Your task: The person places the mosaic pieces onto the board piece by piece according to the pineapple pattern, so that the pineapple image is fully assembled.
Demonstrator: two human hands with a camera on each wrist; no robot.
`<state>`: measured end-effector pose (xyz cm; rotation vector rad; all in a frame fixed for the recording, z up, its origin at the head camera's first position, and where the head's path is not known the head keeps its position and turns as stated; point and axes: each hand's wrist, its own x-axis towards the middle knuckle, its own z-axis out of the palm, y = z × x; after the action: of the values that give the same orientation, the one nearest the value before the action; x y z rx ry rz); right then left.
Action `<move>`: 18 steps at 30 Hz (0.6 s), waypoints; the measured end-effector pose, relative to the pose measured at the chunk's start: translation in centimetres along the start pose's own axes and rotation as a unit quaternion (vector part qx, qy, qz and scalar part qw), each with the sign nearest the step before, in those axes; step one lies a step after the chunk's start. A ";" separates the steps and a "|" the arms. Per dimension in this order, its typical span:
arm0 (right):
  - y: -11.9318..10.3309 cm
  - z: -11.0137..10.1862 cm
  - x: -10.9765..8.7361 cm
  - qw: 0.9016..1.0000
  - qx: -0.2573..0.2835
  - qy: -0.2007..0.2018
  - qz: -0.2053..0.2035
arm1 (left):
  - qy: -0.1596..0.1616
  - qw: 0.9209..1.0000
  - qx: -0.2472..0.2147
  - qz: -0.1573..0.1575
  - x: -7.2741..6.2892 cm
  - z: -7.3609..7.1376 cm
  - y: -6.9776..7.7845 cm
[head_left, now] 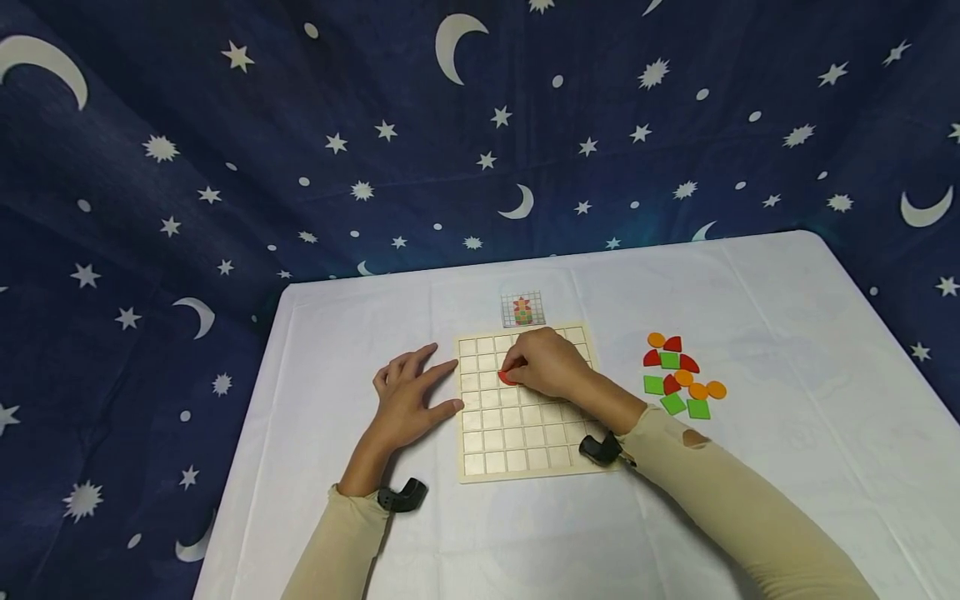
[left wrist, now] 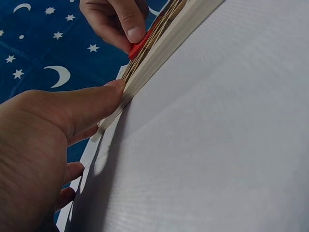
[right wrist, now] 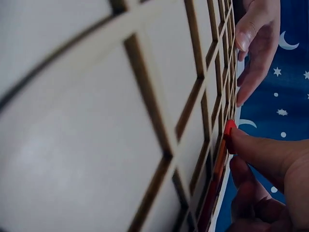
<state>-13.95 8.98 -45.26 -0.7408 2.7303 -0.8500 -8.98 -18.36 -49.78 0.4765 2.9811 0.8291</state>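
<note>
My right hand (head_left: 551,364) pinches a red piece (head_left: 507,378) between thumb and fingers over the upper middle of a pale gridded board (head_left: 472,440). In the right wrist view the red piece (right wrist: 230,137) meets the grid, and an orange piece (right wrist: 220,162) and a darker red piece (right wrist: 207,205) lie in cells close by. In the head view my right hand covers those cells. My left hand (head_left: 405,408) lies at the board's left side with its fingers spread. Its thumb touches the board's edge in the left wrist view, and the index fingertip is at that edge too.
A small pattern card (head_left: 522,308) lies behind the board, printed with a coloured figure on a grid. Right of the board are scattered loose pieces: orange circles (head_left: 717,390), red quarter circles (head_left: 688,363) and green squares (head_left: 698,409). A white cloth (head_left: 360,317) covers the table.
</note>
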 end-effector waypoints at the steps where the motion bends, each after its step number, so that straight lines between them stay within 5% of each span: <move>1: 0.1 0.0 0.0 1.000 -0.002 0.000 0.000 | 0.000 1.000 -0.001 0.000 0.0 0.0 0.0; 18: 0.6 -0.3 -0.3 1.000 0.003 0.002 0.012 | -0.007 1.000 -0.002 -0.006 0.1 -0.1 0.2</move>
<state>-14.01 9.71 -45.29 -0.7051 2.7330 -0.8555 -9.02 -18.23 -49.63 0.4614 2.9656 0.8262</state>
